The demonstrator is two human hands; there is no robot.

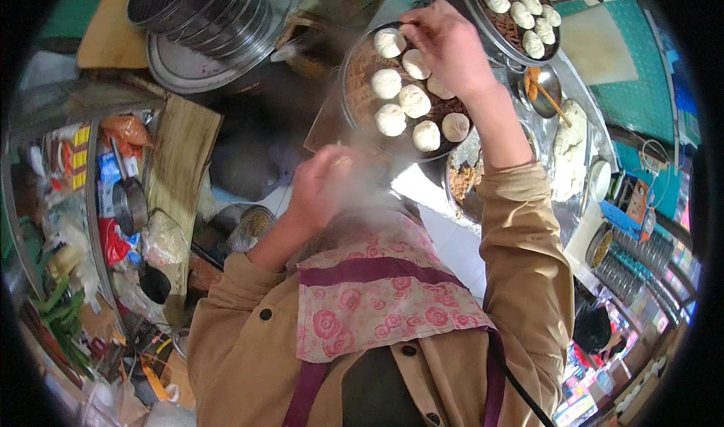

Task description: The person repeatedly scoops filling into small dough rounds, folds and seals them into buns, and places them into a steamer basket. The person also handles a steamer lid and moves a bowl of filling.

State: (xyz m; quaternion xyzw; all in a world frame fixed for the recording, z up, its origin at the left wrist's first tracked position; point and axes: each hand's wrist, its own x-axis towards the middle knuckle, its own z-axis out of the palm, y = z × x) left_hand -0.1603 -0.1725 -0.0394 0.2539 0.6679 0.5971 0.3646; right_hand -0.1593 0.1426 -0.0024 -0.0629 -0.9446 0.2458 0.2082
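Round white buns (414, 101) with pleated tops lie spaced over the brown mat of a round metal steamer tray (357, 123). My right hand (449, 48) is over the tray's upper right part, fingers bent down at its far rim and hiding some of the mat and buns; what the fingertips touch is hidden. Below and left of the tray is my left hand (328, 181), its fingers curled and blurred by steam, so whether it holds anything is unclear. At the upper right, a second steamer (493, 41) bears several more buns.
Stacked metal steamer tiers (209, 17) stand on a round lid at the upper left. Right of the tray are a bowl of filling (461, 181), a metal bowl with a stick-handled tool (546, 90) and a long piece of dough (570, 150). A wooden board (181, 144) lies at left.
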